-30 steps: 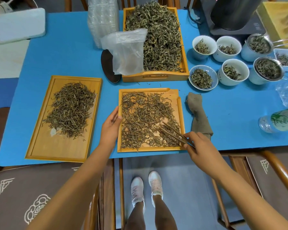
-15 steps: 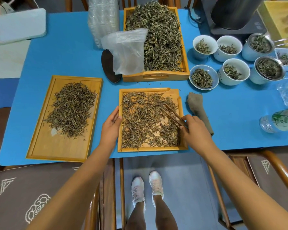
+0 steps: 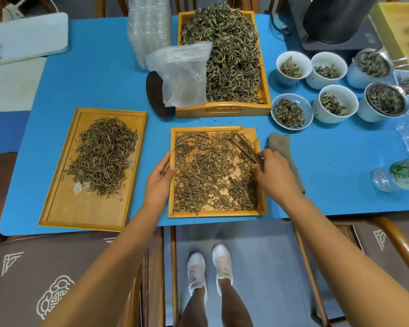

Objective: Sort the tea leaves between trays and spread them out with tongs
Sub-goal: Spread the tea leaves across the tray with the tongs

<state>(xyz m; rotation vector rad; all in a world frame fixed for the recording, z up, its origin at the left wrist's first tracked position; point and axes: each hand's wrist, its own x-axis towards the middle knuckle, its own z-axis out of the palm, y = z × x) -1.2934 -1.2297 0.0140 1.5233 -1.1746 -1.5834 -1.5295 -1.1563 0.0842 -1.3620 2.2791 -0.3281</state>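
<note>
Since half a second ago the tongs (image 3: 245,147) are carried further up the middle tray (image 3: 262,210); the tips are now near its far right corner, and the right hand (image 3: 274,173) is shifted up with them. The left hand (image 3: 158,179) is unchanged at the tray's left rim.

Both forearms are reached forward from the bottom of the view over the table's (image 3: 92,86) near edge. The right wrist is laid over the tray's right rim, and the tongs are angled up and left from the fist.

The tea leaves (image 3: 210,171) are spread thinly across the middle tray. A denser heap (image 3: 104,154) is seen in the left tray (image 3: 57,215), well apart. A deep tray (image 3: 223,110) of greener leaves is set behind, with a plastic bag (image 3: 183,75) leaned on its left side. Bowls (image 3: 292,112) of leaves are grouped to the right. A folded cloth (image 3: 281,147) lies just beside the middle tray, partly hidden by the right hand.

The right hand is closed around the tongs' rear end; the two arms are held nearly together at the tips, touching the leaves. The left hand is loosely curled, thumb over the rim, fingers at the outside wall, gripping the tray.
</note>
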